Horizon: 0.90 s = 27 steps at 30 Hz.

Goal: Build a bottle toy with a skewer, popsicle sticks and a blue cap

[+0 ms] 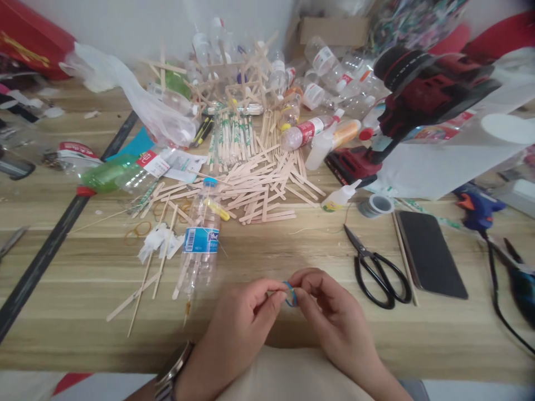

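Close to the table's front edge, my left hand (254, 314) and my right hand (330, 312) meet with pinched fingers. Between them they hold a thin blue ring (290, 295), partly covered by the fingertips; its material is hard to make out. To the left of my hands lies a clear plastic bottle (201, 242) with a blue label and blue cap. A thin stick runs out past its base, with something brown wound on it. Black-handled scissors (378, 273) lie to the right of my right hand.
Wooden craft sticks (267, 186) are heaped mid-table, with many plastic bottles (326, 61) behind. At right are a red drill (418, 106), a glue bottle (339, 196), a tape roll (376, 205), a phone (430, 253) and a glue gun (478, 206). Crumpled tissue (156, 243) and skewers lie left.
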Available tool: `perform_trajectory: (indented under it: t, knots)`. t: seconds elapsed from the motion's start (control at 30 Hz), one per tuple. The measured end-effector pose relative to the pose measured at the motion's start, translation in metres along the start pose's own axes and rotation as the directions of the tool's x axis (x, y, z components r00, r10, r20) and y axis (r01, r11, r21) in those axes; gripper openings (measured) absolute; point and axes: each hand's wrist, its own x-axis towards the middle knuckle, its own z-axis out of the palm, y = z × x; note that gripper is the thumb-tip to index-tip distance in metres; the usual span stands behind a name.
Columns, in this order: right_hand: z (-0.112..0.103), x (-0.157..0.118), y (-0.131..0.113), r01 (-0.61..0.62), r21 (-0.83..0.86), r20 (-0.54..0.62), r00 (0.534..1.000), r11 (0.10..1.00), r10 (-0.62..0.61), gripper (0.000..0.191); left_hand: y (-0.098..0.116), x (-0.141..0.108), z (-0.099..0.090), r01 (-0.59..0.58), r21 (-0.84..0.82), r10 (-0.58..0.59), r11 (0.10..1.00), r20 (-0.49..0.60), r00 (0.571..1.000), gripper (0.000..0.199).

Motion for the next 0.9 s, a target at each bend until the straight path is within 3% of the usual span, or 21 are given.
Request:
perform_trajectory:
  t: [0.37, 0.67, 0.8, 0.9]
  knots:
    - [0.0007, -0.0019, 0.0010, 0.060, -0.068, 0.044, 0.997, 0.996, -0.057, 0.021, 0.0007, 0.0010, 0.0018, -0.031, 0.090, 0.030, 0.995, 0.013, 0.999, 0.024]
    - [0.0023, -0.0077, -0.0004, 0.052, -0.061, 0.057, 0.997, 0.997, -0.049, 0.021, 0.0013, 0.0015, -0.0004, 0.013, -0.058, -0.005, 0.998, 0.134, 0.991, 0.024]
    - [0.0016, -0.0026, -0.0026, -0.050, 0.104, 0.009, 0.999, 0.993, 0.049, 0.022, 0.0006, 0.0033, -0.0015, 0.057, -0.133, -0.047, 0.990, 0.078, 0.996, 0.024]
    - [0.0010, 0.0017, -0.0041, -0.181, 0.315, 0.075, 0.983, 0.932, 0.166, 0.027, -0.0009, 0.0042, -0.0020, 0.151, -0.092, -0.145, 0.984, 0.067, 0.987, 0.024]
